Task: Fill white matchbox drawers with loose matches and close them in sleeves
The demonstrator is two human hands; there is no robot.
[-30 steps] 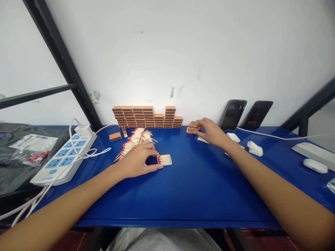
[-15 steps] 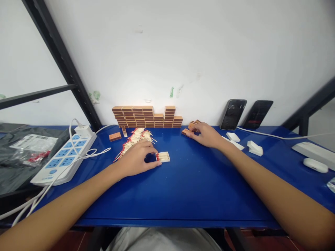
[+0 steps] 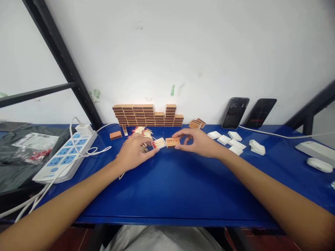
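Head view, read from my remote post. The left hand (image 3: 136, 150) was clamped, thumb and fingers, on the near-left end of a match tray (image 3: 159, 143), white, filled with matches, red heads toward that hand. The right hand (image 3: 197, 142) was pinched on an orange matchbox cover (image 3: 173, 142), thumb at the near edge, fingers at the far edge. I had the 2 parts end to end over the middle of the blue table (image 3: 167, 195), tray left, cover right (too close for me to tell if they touched).

Just behind the left hand, and partly hidden by it: a heap of loose matches (image 3: 141, 131). Left of the heap lay a lone box (image 3: 115, 135), with a smaller piece (image 3: 125, 130) near it. Against the wall, a stepped stack of matchboxes (image 3: 143, 116); to its right, a few more covers (image 3: 196, 123) leaning together.

Beyond the right hand I noted white pieces (image 3: 237, 144) scattered, and 2 dark phones (image 3: 235, 112) propped on the wall. Far left: a power strip (image 3: 62, 153) with blue sockets, beside a dark plastic bag (image 3: 18, 170).
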